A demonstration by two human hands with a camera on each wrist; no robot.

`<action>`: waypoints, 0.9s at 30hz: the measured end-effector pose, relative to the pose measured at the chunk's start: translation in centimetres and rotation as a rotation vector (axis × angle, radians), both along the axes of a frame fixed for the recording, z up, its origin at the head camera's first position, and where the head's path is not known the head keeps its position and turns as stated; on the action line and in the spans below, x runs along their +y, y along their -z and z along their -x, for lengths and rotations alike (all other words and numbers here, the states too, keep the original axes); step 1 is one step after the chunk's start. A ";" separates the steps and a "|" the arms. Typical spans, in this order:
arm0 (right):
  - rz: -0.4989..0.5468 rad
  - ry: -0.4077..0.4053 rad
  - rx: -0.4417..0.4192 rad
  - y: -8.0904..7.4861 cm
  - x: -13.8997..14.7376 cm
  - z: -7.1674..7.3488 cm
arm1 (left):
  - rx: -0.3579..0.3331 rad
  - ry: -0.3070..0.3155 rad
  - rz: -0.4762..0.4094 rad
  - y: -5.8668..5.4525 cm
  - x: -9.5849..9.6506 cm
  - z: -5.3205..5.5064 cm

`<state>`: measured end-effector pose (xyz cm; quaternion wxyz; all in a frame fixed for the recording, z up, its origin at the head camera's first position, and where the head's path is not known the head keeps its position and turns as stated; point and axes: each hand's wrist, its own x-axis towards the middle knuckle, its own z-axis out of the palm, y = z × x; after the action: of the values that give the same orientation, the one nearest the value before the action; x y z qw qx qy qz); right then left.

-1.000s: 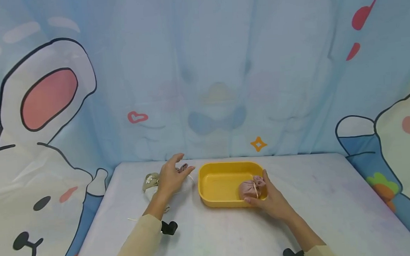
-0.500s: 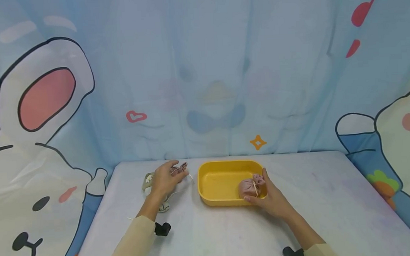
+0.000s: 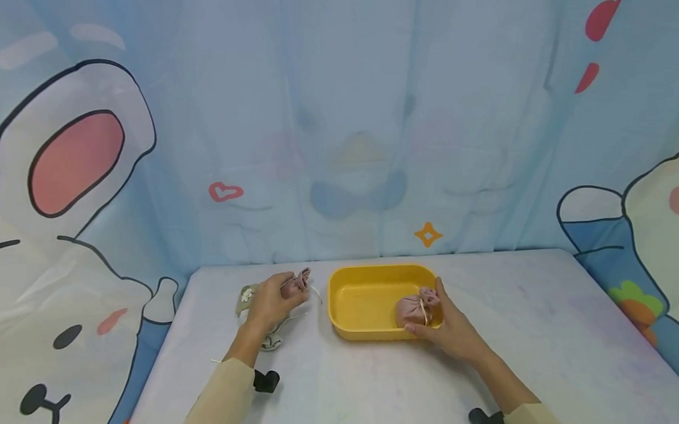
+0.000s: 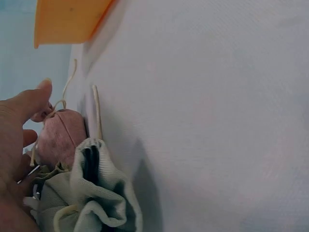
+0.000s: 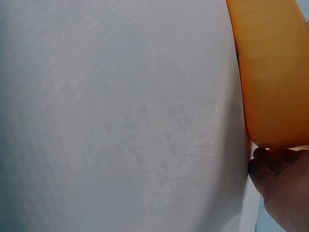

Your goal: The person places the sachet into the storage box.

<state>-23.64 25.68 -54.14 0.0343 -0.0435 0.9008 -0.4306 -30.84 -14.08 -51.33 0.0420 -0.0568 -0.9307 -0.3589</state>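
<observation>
My left hand (image 3: 268, 304) holds a pink drawstring pouch (image 3: 293, 287) at the table's back left, thumb on the near side. In the left wrist view that pink pouch (image 4: 62, 137) shows a gathered neck and cream cord. Close by it lie a green pouch (image 3: 245, 299) with a white flower, partly hidden by the hand, and a pale grey-green pouch (image 3: 271, 341). A yellow tray (image 3: 360, 300) stands mid-table with another pink pouch (image 3: 411, 312) in its right end. My right hand (image 3: 455, 334) grips the tray's right end, thumb at the front rim.
The table (image 3: 354, 390) has a pale cloth over it. Behind it hangs a blue cartoon curtain (image 3: 357, 108). Black wrist mounts (image 3: 266, 381) sit under both forearms, close to the tabletop.
My left hand has moved slightly left and down over the pink pouch, its fingers closing round it. The right hand and the tray keep their place.
</observation>
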 end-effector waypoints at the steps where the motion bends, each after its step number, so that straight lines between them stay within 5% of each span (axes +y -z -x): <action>1: -0.001 0.000 0.001 0.0 0.0 0.0 | 0.003 0.003 0.014 0.1 0.0 0.0; 13: -0.012 0.009 -0.001 -0.1 -0.1 -0.1 | 0.063 0.010 0.191 0.8 0.2 0.3; 27: -0.012 0.021 -0.017 -0.2 -0.2 -0.1 | 0.148 -0.020 0.222 1.8 0.5 0.5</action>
<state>-23.51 25.46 -53.94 0.0375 -0.0300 0.9036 -0.4257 -31.32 -13.54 -53.09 0.1074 -0.0778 -0.9596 -0.2483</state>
